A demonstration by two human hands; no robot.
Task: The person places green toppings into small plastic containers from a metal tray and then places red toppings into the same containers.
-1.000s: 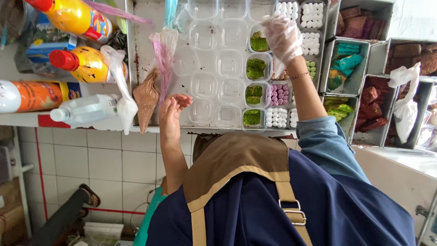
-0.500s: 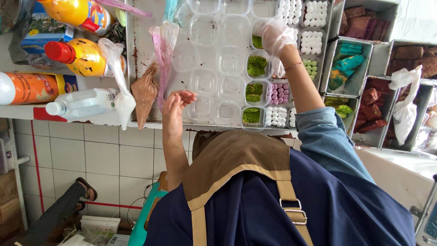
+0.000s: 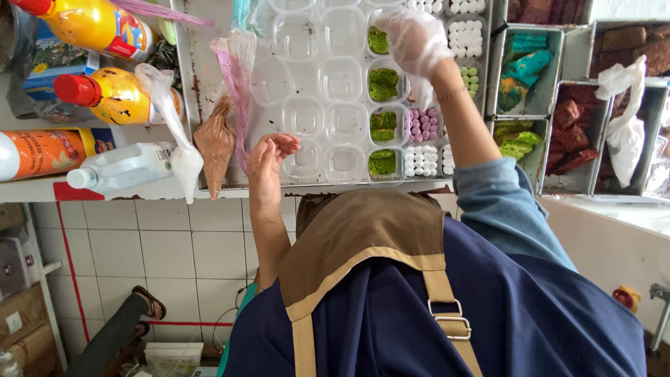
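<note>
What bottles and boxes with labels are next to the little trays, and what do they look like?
Yellow bottle: top left corner, lying down, red band and colourful label.
Second yellow bottle: just below it, red cap, partly behind a clear bag.
Orange bottle: far left edge, lying down, white end, printed label.
White jug: beside the orange bottle, plain white with a cap.
Blue box: behind the yellow bottles, with a flower picture.

Gloved hand [image 3: 417, 38] hiding its fingertips' hold, top row of clear cups [image 3: 328, 5] cut off by frame edge
</note>
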